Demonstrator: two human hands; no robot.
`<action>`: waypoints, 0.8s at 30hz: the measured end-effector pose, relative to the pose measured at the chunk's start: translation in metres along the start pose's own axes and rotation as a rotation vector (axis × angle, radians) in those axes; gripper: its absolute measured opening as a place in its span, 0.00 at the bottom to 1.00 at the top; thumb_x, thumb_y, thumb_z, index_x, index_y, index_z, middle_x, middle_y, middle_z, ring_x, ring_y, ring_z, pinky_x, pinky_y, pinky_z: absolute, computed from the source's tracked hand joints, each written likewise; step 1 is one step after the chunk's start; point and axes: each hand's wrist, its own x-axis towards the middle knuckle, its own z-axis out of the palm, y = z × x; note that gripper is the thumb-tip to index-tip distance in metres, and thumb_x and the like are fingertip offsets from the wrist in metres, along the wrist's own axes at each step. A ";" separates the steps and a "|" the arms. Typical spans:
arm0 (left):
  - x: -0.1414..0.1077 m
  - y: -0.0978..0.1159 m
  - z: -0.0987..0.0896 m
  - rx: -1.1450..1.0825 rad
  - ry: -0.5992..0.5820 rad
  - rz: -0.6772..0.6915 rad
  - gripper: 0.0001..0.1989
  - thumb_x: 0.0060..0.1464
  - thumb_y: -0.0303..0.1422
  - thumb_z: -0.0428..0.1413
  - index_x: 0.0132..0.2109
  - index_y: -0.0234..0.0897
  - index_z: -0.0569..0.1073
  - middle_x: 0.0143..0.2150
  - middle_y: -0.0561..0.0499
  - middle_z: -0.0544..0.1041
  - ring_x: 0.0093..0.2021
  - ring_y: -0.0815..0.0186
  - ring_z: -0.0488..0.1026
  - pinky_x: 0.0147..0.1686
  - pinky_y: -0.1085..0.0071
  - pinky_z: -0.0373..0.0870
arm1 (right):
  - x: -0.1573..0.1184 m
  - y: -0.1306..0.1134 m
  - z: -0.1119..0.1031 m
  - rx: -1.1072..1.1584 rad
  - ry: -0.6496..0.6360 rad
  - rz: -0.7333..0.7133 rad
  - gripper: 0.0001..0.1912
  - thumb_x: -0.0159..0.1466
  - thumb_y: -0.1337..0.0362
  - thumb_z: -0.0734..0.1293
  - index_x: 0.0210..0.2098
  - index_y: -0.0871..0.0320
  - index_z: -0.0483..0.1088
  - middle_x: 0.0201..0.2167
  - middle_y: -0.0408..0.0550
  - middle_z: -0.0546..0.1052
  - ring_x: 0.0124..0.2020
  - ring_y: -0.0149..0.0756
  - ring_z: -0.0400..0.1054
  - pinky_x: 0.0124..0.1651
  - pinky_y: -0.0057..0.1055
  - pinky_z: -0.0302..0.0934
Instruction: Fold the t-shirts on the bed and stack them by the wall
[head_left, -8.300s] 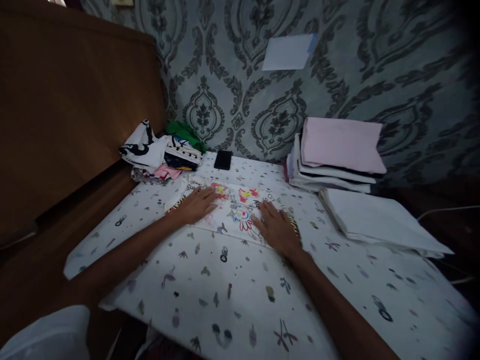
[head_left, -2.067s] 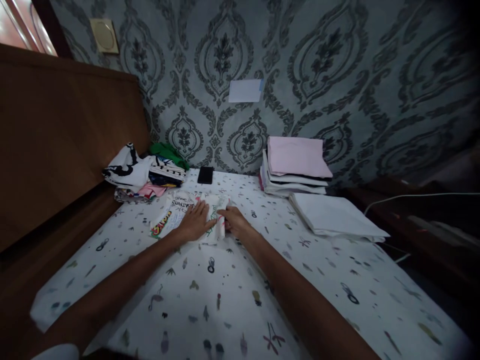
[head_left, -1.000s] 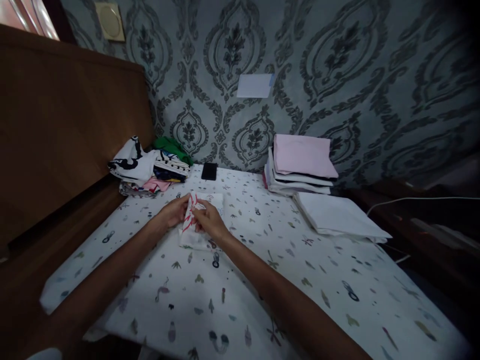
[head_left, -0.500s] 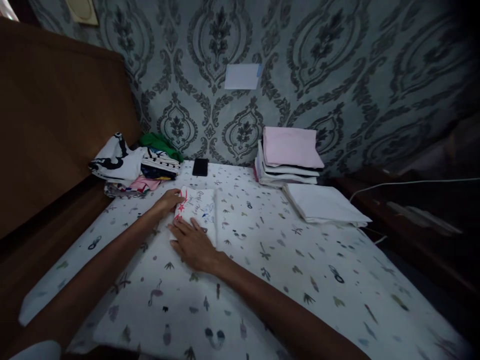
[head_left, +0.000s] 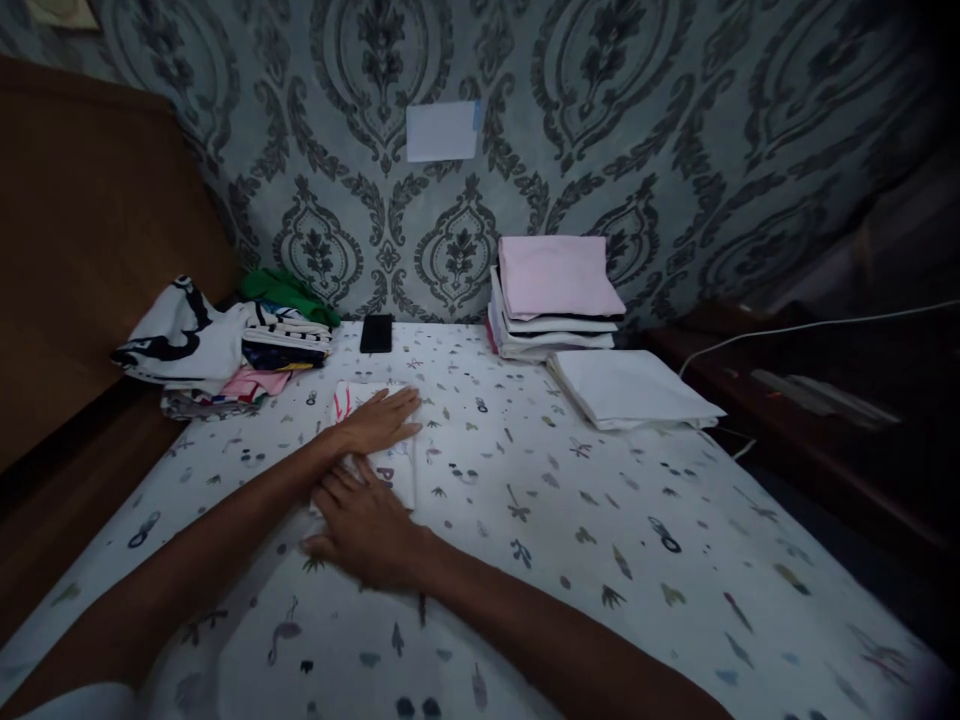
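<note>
A small folded white cloth with red and dark print lies flat on the patterned white sheet. Across its upper part rests my left hand, fingers stretched toward the cloth's right edge. My right hand lies palm down on the lower left part, just below my left wrist, with its fingers spread. Both hands press on the cloth from above, and much of its print is hidden under them.
Piled clothes sit at the back left beside a wooden panel. Near the wall is a black flat object. A folded stack with pink cloth on top and a white folded cloth are right of centre. A cable crosses the right side.
My left hand has moved from the cloth's left edge rightward across its top. My right hand has shifted slightly down and left on the cloth. The camera view has shifted too.
</note>
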 end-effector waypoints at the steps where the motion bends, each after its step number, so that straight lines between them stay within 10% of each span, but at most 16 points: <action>1: 0.005 -0.006 0.001 0.011 -0.001 0.007 0.28 0.56 0.52 0.55 0.57 0.42 0.72 0.69 0.41 0.64 0.72 0.56 0.53 0.70 0.58 0.35 | 0.000 -0.001 0.000 0.005 -0.005 0.000 0.33 0.71 0.47 0.56 0.64 0.66 0.60 0.66 0.62 0.64 0.70 0.47 0.52 0.73 0.51 0.36; 10: 0.063 -0.027 -0.014 0.021 0.095 -0.097 0.24 0.56 0.46 0.57 0.56 0.40 0.73 0.69 0.41 0.63 0.72 0.52 0.51 0.69 0.55 0.35 | -0.003 -0.001 0.000 -0.008 0.012 -0.018 0.36 0.71 0.47 0.58 0.66 0.70 0.56 0.67 0.63 0.62 0.70 0.49 0.50 0.73 0.52 0.37; 17: 0.047 -0.029 -0.037 -0.009 0.334 -0.145 0.12 0.57 0.41 0.53 0.38 0.39 0.76 0.41 0.45 0.78 0.49 0.54 0.70 0.56 0.62 0.62 | -0.002 0.011 -0.010 0.020 0.132 -0.055 0.18 0.72 0.59 0.59 0.54 0.63 0.69 0.56 0.56 0.74 0.60 0.44 0.63 0.68 0.46 0.49; 24: 0.023 -0.025 -0.043 0.060 0.281 -0.174 0.11 0.49 0.35 0.59 0.41 0.40 0.77 0.42 0.46 0.76 0.50 0.53 0.69 0.57 0.58 0.61 | 0.015 0.102 -0.052 0.365 0.466 0.575 0.09 0.64 0.70 0.62 0.42 0.57 0.72 0.41 0.50 0.74 0.44 0.39 0.69 0.52 0.39 0.62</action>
